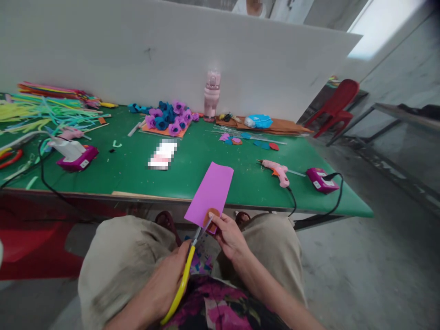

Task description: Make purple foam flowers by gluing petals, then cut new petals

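Observation:
My left hand [170,277] is closed on yellow-handled scissors [185,275]; their blades are parted at the lower edge of a purple sheet [213,188]. Between the thumb and fingers of my right hand [228,233], the sheet is pinched at its lower right corner, together with a small brown rounded piece [207,222] lying on it. The blade tips reach the brown piece, close to my right thumb. Both hands are over my lap, and the sheet's upper part extends over the front edge of the green table [130,176].
Purple and blue flowers [168,118], a pink bottle [211,96] and a blue packet [259,121] stand or lie at the back. A pink glue gun [277,172] lies right, near a purple box [322,180]. Colourful strips [41,112] lie left. A person is partly visible behind the white board [137,50].

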Available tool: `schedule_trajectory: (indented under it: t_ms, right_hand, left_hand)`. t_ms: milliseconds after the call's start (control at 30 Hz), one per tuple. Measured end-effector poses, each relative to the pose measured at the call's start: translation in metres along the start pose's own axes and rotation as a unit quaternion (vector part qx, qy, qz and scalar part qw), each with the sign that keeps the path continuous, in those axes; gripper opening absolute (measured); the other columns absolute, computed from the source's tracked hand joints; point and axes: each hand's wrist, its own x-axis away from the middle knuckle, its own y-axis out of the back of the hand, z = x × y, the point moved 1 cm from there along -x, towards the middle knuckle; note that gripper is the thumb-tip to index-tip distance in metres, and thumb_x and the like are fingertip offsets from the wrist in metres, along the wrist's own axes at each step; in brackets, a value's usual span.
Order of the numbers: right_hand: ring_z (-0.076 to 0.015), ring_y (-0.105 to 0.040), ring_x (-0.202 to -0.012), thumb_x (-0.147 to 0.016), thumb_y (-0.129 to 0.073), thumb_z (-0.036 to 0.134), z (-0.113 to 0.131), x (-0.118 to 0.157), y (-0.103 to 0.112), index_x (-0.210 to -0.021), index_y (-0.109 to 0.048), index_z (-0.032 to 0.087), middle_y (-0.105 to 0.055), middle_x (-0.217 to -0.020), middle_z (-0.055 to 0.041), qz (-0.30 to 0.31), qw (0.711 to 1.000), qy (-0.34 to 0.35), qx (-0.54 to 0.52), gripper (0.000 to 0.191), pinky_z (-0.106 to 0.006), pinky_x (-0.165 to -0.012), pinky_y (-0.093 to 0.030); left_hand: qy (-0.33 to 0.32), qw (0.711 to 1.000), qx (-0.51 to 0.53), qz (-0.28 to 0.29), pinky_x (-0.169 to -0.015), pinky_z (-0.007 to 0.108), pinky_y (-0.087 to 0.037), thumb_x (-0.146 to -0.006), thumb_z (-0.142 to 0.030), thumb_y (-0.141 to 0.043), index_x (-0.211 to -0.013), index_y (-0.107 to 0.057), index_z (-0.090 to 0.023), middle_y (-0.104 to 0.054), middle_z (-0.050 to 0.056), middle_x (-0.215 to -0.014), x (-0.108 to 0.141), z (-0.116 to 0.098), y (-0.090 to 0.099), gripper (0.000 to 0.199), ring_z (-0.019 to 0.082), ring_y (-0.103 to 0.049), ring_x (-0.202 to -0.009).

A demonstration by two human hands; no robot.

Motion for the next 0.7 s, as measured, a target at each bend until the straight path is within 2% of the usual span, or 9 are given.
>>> schedule_trajectory:
  t_ms: [100, 433, 567, 700]
  right_hand:
    - [-0.0126, -0.063, -0.062, -0.054, -0.081, 0.032, 0.000, 0.000, 0.000, -0.076, -0.069, 0.016, -0.072, -0.073, -0.0015, 0.000, 1.000, 0.002, 0.005, 0.030, -0.025, -0.065, -0.048]
    - [-0.0140, -0.064, -0.065, -0.054, -0.081, 0.031, 0.001, 0.000, 0.000, -0.080, -0.069, 0.017, -0.073, -0.076, -0.0022, 0.009, 1.000, 0.016, 0.012, 0.033, -0.026, -0.067, -0.049]
    - [-0.0143, -0.064, -0.065, -0.055, -0.080, 0.032, 0.000, 0.000, 0.001, -0.082, -0.068, 0.017, -0.072, -0.076, -0.0024, 0.005, 1.000, 0.014, 0.023, 0.033, -0.026, -0.066, -0.049]
    - [-0.0135, -0.063, -0.064, -0.055, -0.081, 0.032, 0.000, -0.001, 0.001, -0.081, -0.069, 0.018, -0.072, -0.077, -0.0014, 0.004, 1.000, 0.018, 0.021, 0.033, -0.025, -0.065, -0.049]
  left_hand:
    - [0.007, 1.000, -0.018, 0.017, -0.070, 0.028, -0.043, -0.072, -0.011, -0.043, -0.121, -0.042, -0.017, -0.064, 0.006, -0.086, -0.003, -0.003, 0.000, 0.049, 0.021, -0.060, -0.080]
    - [0.020, 1.000, -0.013, 0.010, -0.064, 0.026, -0.040, -0.074, -0.011, -0.041, -0.107, -0.044, -0.018, -0.060, 0.002, -0.073, -0.008, -0.006, -0.002, 0.034, 0.019, -0.059, -0.076]
    - [0.016, 0.999, -0.026, 0.012, -0.059, 0.025, -0.037, -0.074, -0.012, -0.042, -0.106, -0.043, -0.017, -0.061, 0.003, -0.075, -0.009, -0.001, -0.004, 0.033, 0.018, -0.057, -0.070]
    - [0.010, 0.999, -0.032, 0.007, -0.061, 0.026, -0.037, -0.073, -0.011, -0.041, -0.108, -0.043, -0.018, -0.062, 0.004, -0.081, -0.008, 0.002, -0.005, 0.035, 0.018, -0.057, -0.070]
